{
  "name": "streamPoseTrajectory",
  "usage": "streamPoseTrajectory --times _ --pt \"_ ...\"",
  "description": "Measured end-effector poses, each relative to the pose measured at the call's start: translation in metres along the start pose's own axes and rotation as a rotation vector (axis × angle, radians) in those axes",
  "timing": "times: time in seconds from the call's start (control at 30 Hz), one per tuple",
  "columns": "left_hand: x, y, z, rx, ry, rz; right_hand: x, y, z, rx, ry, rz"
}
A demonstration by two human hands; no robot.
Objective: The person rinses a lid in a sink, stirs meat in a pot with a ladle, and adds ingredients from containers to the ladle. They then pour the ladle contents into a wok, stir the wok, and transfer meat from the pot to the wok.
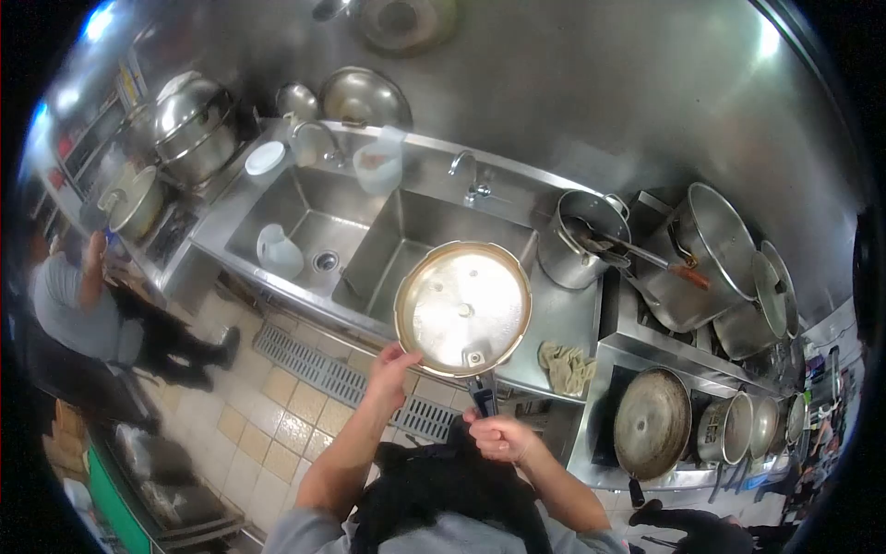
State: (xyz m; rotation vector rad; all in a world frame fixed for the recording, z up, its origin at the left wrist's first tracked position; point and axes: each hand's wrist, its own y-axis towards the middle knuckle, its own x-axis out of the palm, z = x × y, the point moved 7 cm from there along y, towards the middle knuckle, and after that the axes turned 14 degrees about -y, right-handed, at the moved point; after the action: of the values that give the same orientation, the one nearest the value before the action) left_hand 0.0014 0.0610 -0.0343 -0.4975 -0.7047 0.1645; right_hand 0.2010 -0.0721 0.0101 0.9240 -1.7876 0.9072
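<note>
Steel sheeting [600, 111] covers the back wall of a kitchen, above a tiled floor [307, 402]; the clock directions below take the held lid as the centre of the dial. Far left, at 9 o'clock, another person [74, 305] in a grey top and dark trousers stands by a side counter. Large metal pots [196, 138] are grouped at 10 o'clock. Next comes the double sink [337, 189], its left basin holding a whitish plastic jug [280, 252]. At 11 o'clock a translucent container [378, 168] stands at the sink's back edge.

Between 7 and 8 o'clock, the left hand [392, 369] pinches the rim of the round metal lid [452, 309] between thumb and fingers. This lid is held above the right basin and the front edge of the sink. A tap [473, 180] rises behind it at 12 o'clock. Between 5 and 6 o'clock, the right hand [501, 436] has its fingers wrapped around the lid's dark handle [483, 397].

Further right, a crumpled cloth [566, 367] lies on the steel top at 4 o'clock, and a tall pot [568, 258] holding utensils stands at 2 o'clock. Beyond the cloth, also at 4 o'clock, sits a stained frying pan [652, 425].
</note>
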Motion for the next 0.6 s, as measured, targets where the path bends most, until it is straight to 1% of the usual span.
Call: streamPoseTrajectory --times 0.07,0.1,0.17,0.2,0.27,0.3,0.37,0.4,0.43,0.5,0.53,0.6 --pt "-0.007 0.006 0.025 0.117 -0.060 -0.021 -0.009 0.010 -0.017 0.025 -0.400 0.468" --pt "0.020 -0.014 -0.036 0.047 -0.100 0.030 -0.018 -0.055 -0.019 0.093 -0.357 0.521" --pt "0.017 0.021 -0.015 0.259 0.101 0.105 -0.065 -0.040 -0.063 -0.019 -0.608 0.672" --pt "0.031 0.047 -0.006 0.292 0.092 0.088 -0.079 -0.030 -0.096 -0.051 -0.563 0.674" --pt "0.025 0.063 -0.011 0.199 0.067 0.192 -0.090 -0.017 -0.099 -0.015 -0.527 0.636" --pt "0.030 0.071 -0.006 0.201 0.062 0.193 -0.094 -0.010 -0.105 0.011 -0.506 0.613" --pt "0.035 0.080 -0.004 -0.051 0.280 0.215 -0.100 -0.001 -0.109 0.006 -0.499 0.644" --pt "0.036 0.083 -0.002 -0.104 0.397 0.239 -0.108 0.001 -0.111 0.018 -0.529 0.691" --pt "0.025 0.105 -0.009 -0.112 0.404 0.242 -0.116 0.005 -0.114 0.029 -0.554 0.740" --pt "0.005 0.155 -0.008 0.194 0.695 0.286 -0.119 0.014 -0.122 -0.007 -0.517 0.750" --pt "0.035 0.155 0.019 0.369 0.879 0.323 -0.118 0.016 -0.130 -0.015 -0.514 0.783" --pt "0.085 0.187 0.044 0.486 0.881 0.220 -0.112 0.021 -0.152 -0.028 -0.499 0.846"
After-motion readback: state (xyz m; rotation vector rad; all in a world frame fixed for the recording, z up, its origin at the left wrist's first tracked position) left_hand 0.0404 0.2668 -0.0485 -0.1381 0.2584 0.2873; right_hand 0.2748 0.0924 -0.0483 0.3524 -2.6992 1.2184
